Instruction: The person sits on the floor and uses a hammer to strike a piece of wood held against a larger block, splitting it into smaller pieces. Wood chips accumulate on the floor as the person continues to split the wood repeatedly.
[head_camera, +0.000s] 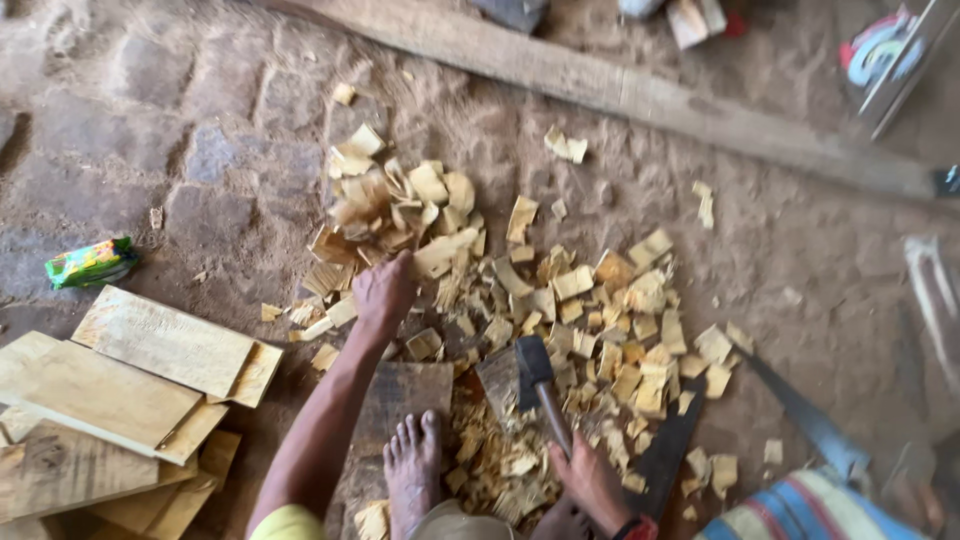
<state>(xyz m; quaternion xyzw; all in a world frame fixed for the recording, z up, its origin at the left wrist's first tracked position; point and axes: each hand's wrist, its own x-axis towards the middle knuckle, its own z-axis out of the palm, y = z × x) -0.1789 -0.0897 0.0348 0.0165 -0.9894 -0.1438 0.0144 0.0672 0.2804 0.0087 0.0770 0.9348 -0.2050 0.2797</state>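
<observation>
A pile of wood chips (540, 300) lies on the floor (150, 130) at centre. The left hand (383, 292) rests on the pile's left edge. The right hand (590, 480) grips a hatchet (535, 375) whose head sits on a wood block (500, 380). A bare foot (412, 470) stands on a board (400, 395) left of the block. Stacked boards (120, 390) lie far left; a long plank (600, 85) lies behind the pile

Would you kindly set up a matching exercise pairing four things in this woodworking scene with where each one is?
Things:
1. left hand
2. right hand
3. green wrapper
4. stacked boards

Places:
A. lying alone on the dirt floor at far left
B. gripping the hatchet handle
C. piled at lower left
D. reaching into the wood chips

Pairs: 1-D, 2-B, 3-A, 4-C
</observation>
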